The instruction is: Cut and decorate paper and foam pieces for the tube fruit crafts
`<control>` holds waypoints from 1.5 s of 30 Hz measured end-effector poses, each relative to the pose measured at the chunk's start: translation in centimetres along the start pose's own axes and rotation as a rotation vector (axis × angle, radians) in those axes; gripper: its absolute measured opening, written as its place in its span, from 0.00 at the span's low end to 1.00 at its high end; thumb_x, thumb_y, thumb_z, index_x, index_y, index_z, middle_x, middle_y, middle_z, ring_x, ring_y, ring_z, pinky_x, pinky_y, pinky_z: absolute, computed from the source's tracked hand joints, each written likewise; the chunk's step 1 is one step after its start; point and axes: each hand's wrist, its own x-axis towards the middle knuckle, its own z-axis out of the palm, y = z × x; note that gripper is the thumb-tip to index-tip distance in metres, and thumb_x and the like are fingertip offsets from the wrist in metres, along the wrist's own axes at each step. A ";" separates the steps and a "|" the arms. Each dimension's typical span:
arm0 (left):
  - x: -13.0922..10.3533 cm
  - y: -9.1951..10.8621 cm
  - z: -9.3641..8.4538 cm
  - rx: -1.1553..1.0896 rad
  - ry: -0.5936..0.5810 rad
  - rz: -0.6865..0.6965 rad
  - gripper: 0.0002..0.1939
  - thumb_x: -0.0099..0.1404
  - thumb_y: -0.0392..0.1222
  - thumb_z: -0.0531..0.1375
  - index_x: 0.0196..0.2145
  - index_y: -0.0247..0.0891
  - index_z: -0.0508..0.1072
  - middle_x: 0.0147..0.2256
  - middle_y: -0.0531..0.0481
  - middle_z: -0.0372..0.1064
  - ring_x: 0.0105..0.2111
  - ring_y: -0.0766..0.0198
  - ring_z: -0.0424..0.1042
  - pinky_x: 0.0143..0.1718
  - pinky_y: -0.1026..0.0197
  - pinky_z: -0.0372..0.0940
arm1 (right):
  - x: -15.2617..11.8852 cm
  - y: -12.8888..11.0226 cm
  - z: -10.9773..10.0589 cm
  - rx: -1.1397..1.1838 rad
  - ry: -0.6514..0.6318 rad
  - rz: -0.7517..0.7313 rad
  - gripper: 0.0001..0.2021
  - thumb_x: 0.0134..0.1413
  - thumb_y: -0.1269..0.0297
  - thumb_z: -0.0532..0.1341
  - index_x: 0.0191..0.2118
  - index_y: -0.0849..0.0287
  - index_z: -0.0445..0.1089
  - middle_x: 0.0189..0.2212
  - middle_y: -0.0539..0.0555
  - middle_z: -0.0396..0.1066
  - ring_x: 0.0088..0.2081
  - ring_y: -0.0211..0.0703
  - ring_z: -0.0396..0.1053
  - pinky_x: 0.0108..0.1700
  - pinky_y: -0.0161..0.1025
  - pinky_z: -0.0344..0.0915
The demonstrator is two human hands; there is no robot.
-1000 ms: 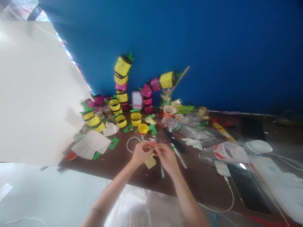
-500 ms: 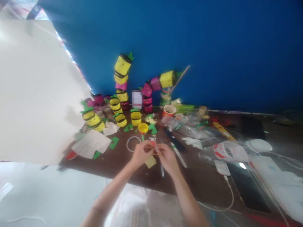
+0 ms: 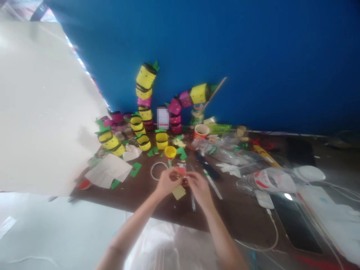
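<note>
Lower centre of frame: small, flat, red paper-like piece (image 3: 181,171) between fingertips | long axis indeterminable (blur) | left hand (image 3: 169,181) nearer, pinching its left edge | right hand (image 3: 199,185) bent, grasp indeterminable

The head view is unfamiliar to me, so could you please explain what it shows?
There is no machine here: a person works with two bare hands, seen from a camera on their head, looking forward and down. The left hand appears to pinch a small red piece; what the right hand holds is too blurred to tell. On the brown table lie white paper, a small yellow cup, a clear bottle with a red label and a dark-screened phone. Behind stands a curved yellow-and-pink stack.
</note>
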 end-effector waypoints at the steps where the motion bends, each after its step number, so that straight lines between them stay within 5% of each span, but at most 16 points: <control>1: 0.0 0.1 0.0 -0.012 -0.004 -0.005 0.06 0.50 0.35 0.61 0.27 0.34 0.67 0.24 0.50 0.69 0.27 0.66 0.71 0.29 0.66 0.66 | 0.0 -0.1 0.0 -0.013 -0.016 -0.008 0.16 0.47 0.53 0.61 0.37 0.60 0.65 0.28 0.56 0.73 0.29 0.46 0.73 0.34 0.43 0.71; 9: 0.1 -1.0 0.1 -0.034 -0.009 -0.034 0.06 0.52 0.35 0.60 0.29 0.34 0.66 0.25 0.49 0.71 0.26 0.65 0.72 0.27 0.66 0.67 | 0.1 0.7 -0.2 -0.275 0.008 -0.206 0.11 0.51 0.55 0.58 0.32 0.58 0.69 0.34 0.57 0.70 0.35 0.46 0.70 0.38 0.42 0.69; 14: -0.4 -1.6 -2.1 0.345 0.055 0.057 0.05 0.55 0.35 0.56 0.32 0.35 0.69 0.28 0.48 0.71 0.27 0.65 0.70 0.29 0.64 0.66 | 2.1 1.8 0.1 -0.518 0.032 -0.321 0.10 0.54 0.59 0.54 0.33 0.58 0.69 0.32 0.56 0.70 0.34 0.44 0.68 0.36 0.41 0.67; 18: -1.2 -2.4 -5.1 0.552 0.126 0.125 0.04 0.51 0.34 0.59 0.28 0.37 0.72 0.33 0.46 0.69 0.38 0.56 0.66 0.43 0.55 0.60 | 4.6 2.3 0.9 -0.604 -0.006 -0.369 0.07 0.49 0.64 0.57 0.28 0.58 0.71 0.32 0.57 0.69 0.38 0.48 0.66 0.43 0.46 0.63; 24: -2.2 -3.5 -7.2 0.942 -0.028 0.171 0.04 0.56 0.35 0.57 0.29 0.37 0.71 0.34 0.45 0.68 0.39 0.56 0.64 0.43 0.54 0.57 | 6.6 2.6 1.9 -0.687 -0.050 -0.394 0.07 0.46 0.68 0.58 0.25 0.56 0.73 0.27 0.55 0.67 0.34 0.47 0.66 0.41 0.46 0.62; 34: -2.8 -2.7 -7.1 0.745 -0.077 0.115 0.06 0.63 0.39 0.51 0.34 0.37 0.66 0.30 0.46 0.70 0.32 0.59 0.69 0.34 0.61 0.61 | 6.1 2.2 1.1 -0.669 0.012 -0.409 0.09 0.50 0.66 0.55 0.33 0.59 0.73 0.30 0.56 0.67 0.32 0.44 0.66 0.36 0.42 0.65; 38: -2.8 -2.7 -6.3 0.388 -0.110 0.008 0.06 0.63 0.42 0.51 0.35 0.39 0.63 0.28 0.50 0.70 0.29 0.63 0.70 0.33 0.63 0.62 | 3.7 1.0 0.6 -0.615 0.014 -0.422 0.09 0.53 0.63 0.54 0.36 0.57 0.71 0.32 0.55 0.68 0.34 0.43 0.67 0.36 0.40 0.66; 41: -3.0 -2.2 -5.4 0.254 -0.118 0.010 0.06 0.62 0.43 0.52 0.33 0.38 0.62 0.25 0.53 0.69 0.26 0.65 0.69 0.32 0.64 0.62 | 1.3 -0.3 0.9 -0.468 -0.096 -0.450 0.11 0.54 0.62 0.55 0.42 0.53 0.70 0.40 0.55 0.68 0.39 0.43 0.68 0.39 0.39 0.67; 45: -3.5 -0.8 -4.2 0.134 -0.168 0.021 0.08 0.61 0.44 0.55 0.35 0.37 0.64 0.26 0.52 0.70 0.27 0.67 0.69 0.31 0.65 0.63 | -0.9 -1.4 1.4 -0.459 -0.078 -0.536 0.10 0.53 0.63 0.57 0.41 0.52 0.71 0.41 0.55 0.69 0.44 0.46 0.68 0.46 0.43 0.64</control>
